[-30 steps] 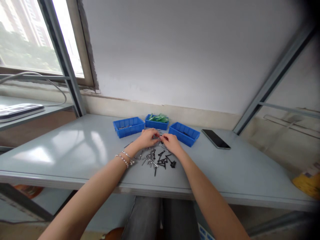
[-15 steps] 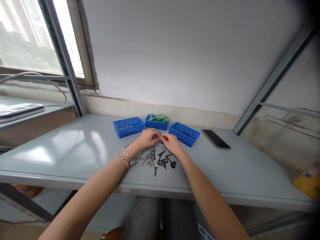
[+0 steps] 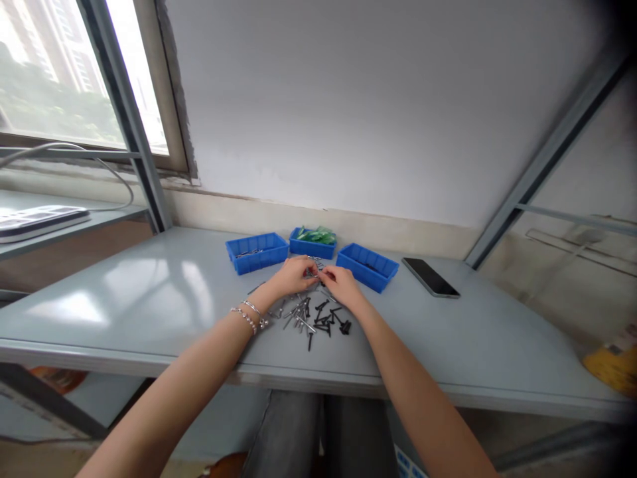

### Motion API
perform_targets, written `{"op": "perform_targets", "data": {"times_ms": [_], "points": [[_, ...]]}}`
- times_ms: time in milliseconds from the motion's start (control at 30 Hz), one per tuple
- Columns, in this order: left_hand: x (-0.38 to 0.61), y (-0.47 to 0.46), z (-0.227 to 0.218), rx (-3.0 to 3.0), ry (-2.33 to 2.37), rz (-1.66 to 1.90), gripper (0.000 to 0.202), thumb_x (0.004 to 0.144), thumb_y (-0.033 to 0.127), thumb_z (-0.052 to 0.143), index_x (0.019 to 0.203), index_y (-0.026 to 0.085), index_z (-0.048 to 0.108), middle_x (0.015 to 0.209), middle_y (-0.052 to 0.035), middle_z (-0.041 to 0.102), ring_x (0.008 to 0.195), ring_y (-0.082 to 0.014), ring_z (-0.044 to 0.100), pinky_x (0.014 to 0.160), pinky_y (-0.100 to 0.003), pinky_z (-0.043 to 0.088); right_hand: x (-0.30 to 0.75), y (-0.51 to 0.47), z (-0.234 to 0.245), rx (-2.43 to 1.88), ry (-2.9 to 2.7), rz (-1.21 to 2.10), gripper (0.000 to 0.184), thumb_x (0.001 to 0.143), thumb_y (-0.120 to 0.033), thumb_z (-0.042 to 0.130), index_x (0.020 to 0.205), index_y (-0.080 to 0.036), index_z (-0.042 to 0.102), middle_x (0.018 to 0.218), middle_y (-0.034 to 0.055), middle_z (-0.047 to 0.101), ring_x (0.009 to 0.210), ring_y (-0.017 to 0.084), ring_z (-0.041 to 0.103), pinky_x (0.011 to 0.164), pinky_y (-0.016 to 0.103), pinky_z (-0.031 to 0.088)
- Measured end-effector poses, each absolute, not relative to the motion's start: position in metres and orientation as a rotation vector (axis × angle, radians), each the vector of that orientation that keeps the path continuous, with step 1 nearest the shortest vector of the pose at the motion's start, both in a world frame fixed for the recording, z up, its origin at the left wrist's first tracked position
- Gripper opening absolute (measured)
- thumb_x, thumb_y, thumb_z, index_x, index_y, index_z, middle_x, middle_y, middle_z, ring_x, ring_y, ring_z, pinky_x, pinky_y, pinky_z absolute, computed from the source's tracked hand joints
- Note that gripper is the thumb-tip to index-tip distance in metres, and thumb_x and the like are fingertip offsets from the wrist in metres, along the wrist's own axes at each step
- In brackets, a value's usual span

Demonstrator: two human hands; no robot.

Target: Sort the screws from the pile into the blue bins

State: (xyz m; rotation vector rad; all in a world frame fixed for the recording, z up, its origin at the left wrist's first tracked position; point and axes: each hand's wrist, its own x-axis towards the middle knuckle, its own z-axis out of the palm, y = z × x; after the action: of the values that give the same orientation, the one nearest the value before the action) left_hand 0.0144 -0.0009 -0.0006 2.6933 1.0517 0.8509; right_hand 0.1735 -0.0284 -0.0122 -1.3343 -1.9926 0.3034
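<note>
Toward the middle of the desk (image 3: 149, 312), just on the person's side of the hands, lie silver screws (image 3: 300, 313) on the left and black screws (image 3: 323, 324) on the right, in two loose heaps that meet. Their long axes run many ways; a long silver one slants from far left to near right. One lone screw (image 3: 310, 342), black, lies closest to the front edge, its axis running almost straight away from the person, its tip seemingly toward that edge (it is small in view, so the head end is hard to swear to).

Just beyond the heaps, the left hand (image 3: 294, 273) and the right hand (image 3: 342, 284) bring their fingertips nearly together, thumbs and fingers drawn narrow; whether either pinches a screw I cannot tell. Bracelets (image 3: 243, 318) circle the left wrist.

Past the hands, in a shallow arc, stand the left bin (image 3: 259, 264) with a few thin silver pieces (image 3: 249, 253), the middle bin (image 3: 312, 250) with green pieces (image 3: 318, 236), and the right bin (image 3: 361, 275) with some dark pieces. A phone (image 3: 430, 277) lies screen up to its right. Behind rises the wall (image 3: 348, 119).

Against half a second ago, little differs: hands, heaps and bins are placed as they were, and the whole view has shifted very slightly.
</note>
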Motion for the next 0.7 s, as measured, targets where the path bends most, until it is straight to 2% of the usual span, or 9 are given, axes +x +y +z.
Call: {"op": "perform_targets", "data": {"times_ms": [433, 700], "points": [[0.013, 0.002, 0.001, 2.691, 0.999, 0.936, 0.012, 0.075, 0.025, 0.052, 0.074, 0.015, 0.057, 0.074, -0.0029, 0.059, 0.066, -0.0124, 0.052, 0.062, -0.024, 0.04, 0.173, -0.028, -0.01, -1.299, -1.893, 0.324, 0.019, 0.078, -0.028, 0.044, 0.075, -0.017, 0.059, 0.059, -0.0003, 0.057, 0.054, 0.011, 0.047, 0.053, 0.021, 0.032], [-0.009, 0.006, 0.019, 2.649, 1.41, 1.183, 0.019, 0.08, 0.032, 0.046, 0.085, 0.016, 0.057, 0.08, -0.0042, 0.059, 0.069, -0.0139, 0.053, 0.066, -0.026, 0.038, 0.174, -0.03, -0.01, -1.279, -1.861, 0.313, 0.018, 0.078, -0.03, 0.044, 0.077, -0.018, 0.058, 0.058, -0.0004, 0.056, 0.054, 0.012, 0.048, 0.054, 0.021, 0.034]]}}
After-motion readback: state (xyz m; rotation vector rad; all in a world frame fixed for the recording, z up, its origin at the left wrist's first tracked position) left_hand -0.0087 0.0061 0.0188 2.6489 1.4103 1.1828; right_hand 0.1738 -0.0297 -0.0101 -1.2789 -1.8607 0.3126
